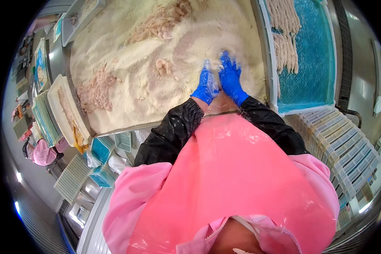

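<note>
Both my hands wear blue gloves dusted with pale crumbs. My left hand rests edge-on in the crumb coating near the front of the wide bin, its fingers stretched forward. Just beside it, my right hand lies palm down on the crumbs, fingers extended and their tips partly covered. Whether anything lies beneath the palms is hidden. Left of my hands sits a small clump of raw pale-pink meat. A larger heap of meat strips is at the bin's left side, and another long pile lies farther back.
On the right, a white-rimmed tray with a blue mesh base carries rows of coated strips. Below it stand stacked pale crates. To the left are a white tub, a grey basket and a person in pink farther off.
</note>
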### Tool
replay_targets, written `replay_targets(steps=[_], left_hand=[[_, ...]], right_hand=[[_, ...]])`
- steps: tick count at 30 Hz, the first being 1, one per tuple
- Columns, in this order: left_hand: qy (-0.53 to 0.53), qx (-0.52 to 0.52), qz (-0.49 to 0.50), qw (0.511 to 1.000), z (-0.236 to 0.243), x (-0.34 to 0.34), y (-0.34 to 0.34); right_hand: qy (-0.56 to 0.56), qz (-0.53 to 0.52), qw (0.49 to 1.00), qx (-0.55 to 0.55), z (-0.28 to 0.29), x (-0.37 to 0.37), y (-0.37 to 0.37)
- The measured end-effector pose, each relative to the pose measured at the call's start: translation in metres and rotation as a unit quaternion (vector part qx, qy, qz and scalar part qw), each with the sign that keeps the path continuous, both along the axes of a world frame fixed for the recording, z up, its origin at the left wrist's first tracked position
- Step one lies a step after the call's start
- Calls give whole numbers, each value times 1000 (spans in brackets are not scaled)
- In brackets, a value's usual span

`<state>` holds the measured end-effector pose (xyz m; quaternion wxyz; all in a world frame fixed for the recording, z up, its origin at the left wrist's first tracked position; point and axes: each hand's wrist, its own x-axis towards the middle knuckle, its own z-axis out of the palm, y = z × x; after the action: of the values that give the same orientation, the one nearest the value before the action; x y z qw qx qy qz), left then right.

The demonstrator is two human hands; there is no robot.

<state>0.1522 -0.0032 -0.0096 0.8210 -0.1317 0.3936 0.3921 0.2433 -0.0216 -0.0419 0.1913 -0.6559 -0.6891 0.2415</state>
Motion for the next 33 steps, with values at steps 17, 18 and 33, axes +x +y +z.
replay_targets(steps=[17,18,33], left_hand=[[531,610,-415,417,55,-83,-65],[528,619,-451,366,58,-73,-65],[601,644,-421,216,-15,27,38]], right_hand=[[695,-90,587,-406,127,108,38],[694,-77,593,-400,144,127,42],[240,-122,961,-61,201,342,215]])
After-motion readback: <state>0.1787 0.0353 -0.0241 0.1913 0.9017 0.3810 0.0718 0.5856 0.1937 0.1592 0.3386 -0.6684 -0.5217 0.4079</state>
